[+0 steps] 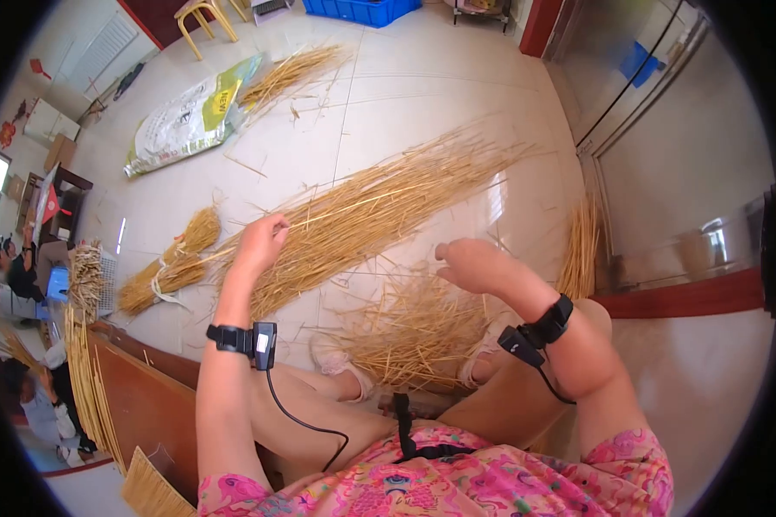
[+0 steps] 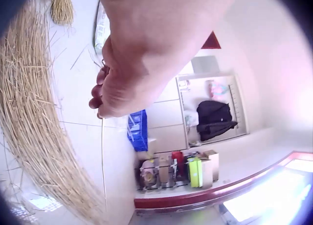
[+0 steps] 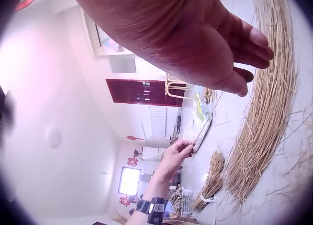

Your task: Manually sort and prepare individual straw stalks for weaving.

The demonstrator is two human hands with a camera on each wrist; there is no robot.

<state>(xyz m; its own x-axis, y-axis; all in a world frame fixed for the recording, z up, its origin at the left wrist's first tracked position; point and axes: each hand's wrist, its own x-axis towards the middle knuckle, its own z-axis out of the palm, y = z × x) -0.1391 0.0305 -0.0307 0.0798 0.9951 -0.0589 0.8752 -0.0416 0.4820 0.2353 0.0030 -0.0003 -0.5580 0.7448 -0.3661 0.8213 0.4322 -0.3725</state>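
Observation:
Thumb and fingers of the left hand (image 1: pixel 261 246) pinch one thin straw (image 2: pixel 103 159), which hangs away from the fingertips in the left wrist view. Seen from the right wrist, that straw slants from the left hand (image 3: pixel 173 161) up to behind the right hand (image 3: pixel 210 49). The right hand (image 1: pixel 478 265) has its fingers loosely bent and the thumb apart from them; no grip on the straw is visible. Between and beyond the hands, a long spread of straw (image 1: pixel 362 207) lies on the floor.
Short loose straw (image 1: pixel 405 332) lies between the shoes. Tied straw bundles (image 1: pixel 172 271) are at left, a white-green sack (image 1: pixel 185 121) and blue crate (image 1: pixel 362 10) farther back. More straw (image 1: pixel 581 246) leans by the glossy panel at right. People sit at far left.

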